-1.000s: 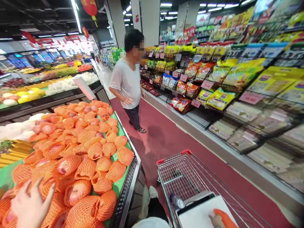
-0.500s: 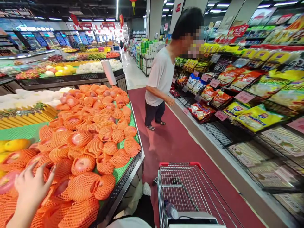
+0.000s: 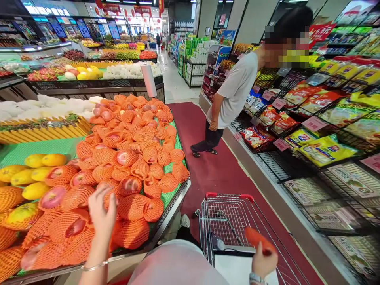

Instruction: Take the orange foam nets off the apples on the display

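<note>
My left hand (image 3: pixel 102 208) hovers over or rests on the heap of apples (image 3: pixel 124 158) in orange foam nets. Its fingers are apart and slightly bent, and whether they touch a netted apple I cannot tell. A bare-topped pink apple (image 3: pixel 54 197) lies to the left of it, beside several yellow melons (image 3: pixel 35 191). Over the shopping cart (image 3: pixel 228 213), my right hand (image 3: pixel 264 257) is closed round an orange foam net (image 3: pixel 257 239). Any fruit inside that net is hidden.
A person (image 3: pixel 234 87) in a white shirt stands on the red floor (image 3: pixel 219 174) ahead, facing the shelves. Bagged goods (image 3: pixel 326 152) line the racks along the right. Inside the cart lies a bottle (image 3: pixel 218 242). A plastic bag roll (image 3: pixel 148 80) stands behind the fruit.
My left hand has moved rightward over the apples. My right hand has come into view holding the orange net. The person ahead has shifted to the right and lowered an arm.
</note>
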The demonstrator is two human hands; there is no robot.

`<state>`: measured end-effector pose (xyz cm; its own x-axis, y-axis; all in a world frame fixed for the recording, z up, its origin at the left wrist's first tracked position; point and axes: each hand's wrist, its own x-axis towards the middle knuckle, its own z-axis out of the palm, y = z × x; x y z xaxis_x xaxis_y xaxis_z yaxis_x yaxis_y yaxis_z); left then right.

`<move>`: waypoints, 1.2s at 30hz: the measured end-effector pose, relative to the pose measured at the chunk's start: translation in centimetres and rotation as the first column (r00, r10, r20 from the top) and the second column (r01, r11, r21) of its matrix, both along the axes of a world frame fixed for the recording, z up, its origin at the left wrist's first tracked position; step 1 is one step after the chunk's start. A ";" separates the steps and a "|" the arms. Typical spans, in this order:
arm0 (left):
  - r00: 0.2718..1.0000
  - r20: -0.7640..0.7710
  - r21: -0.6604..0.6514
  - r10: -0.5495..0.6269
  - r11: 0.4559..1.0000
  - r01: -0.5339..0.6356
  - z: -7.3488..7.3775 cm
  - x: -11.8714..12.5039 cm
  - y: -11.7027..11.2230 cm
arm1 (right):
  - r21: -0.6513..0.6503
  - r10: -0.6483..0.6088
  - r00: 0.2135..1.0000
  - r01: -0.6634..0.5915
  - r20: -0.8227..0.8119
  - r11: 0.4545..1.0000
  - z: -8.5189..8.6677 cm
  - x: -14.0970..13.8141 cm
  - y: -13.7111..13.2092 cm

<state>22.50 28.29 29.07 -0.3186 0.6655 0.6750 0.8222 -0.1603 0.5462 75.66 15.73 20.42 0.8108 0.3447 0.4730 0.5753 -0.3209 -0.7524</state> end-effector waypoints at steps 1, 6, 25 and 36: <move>0.993 0.101 -0.026 -0.058 0.998 0.061 0.2 1.5 -0.5 | 0.022 -0.012 1.000 0.012 -0.009 1.000 0.0 0.2 1.8; 0.691 0.619 -0.098 -0.374 0.836 0.540 -0.1 10.2 -2.7 | 0.172 0.338 0.940 -0.326 -0.046 0.930 5.3 -6.7 8.6; 0.666 0.587 -0.302 -0.461 0.638 0.708 -1.6 7.2 -5.0 | 0.076 0.997 -0.011 -0.997 -0.071 -0.005 8.6 -24.3 9.1; 0.582 0.798 -0.381 -0.158 0.616 0.690 -3.4 10.7 1.9 | 0.205 0.797 -0.477 -0.879 -0.370 -0.431 9.2 -24.0 20.6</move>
<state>33.23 30.19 25.63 -0.0175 0.9811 -0.1927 0.1327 0.1933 0.9721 51.64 36.33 29.63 -0.6879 0.6979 0.1992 0.0049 0.2788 -0.9603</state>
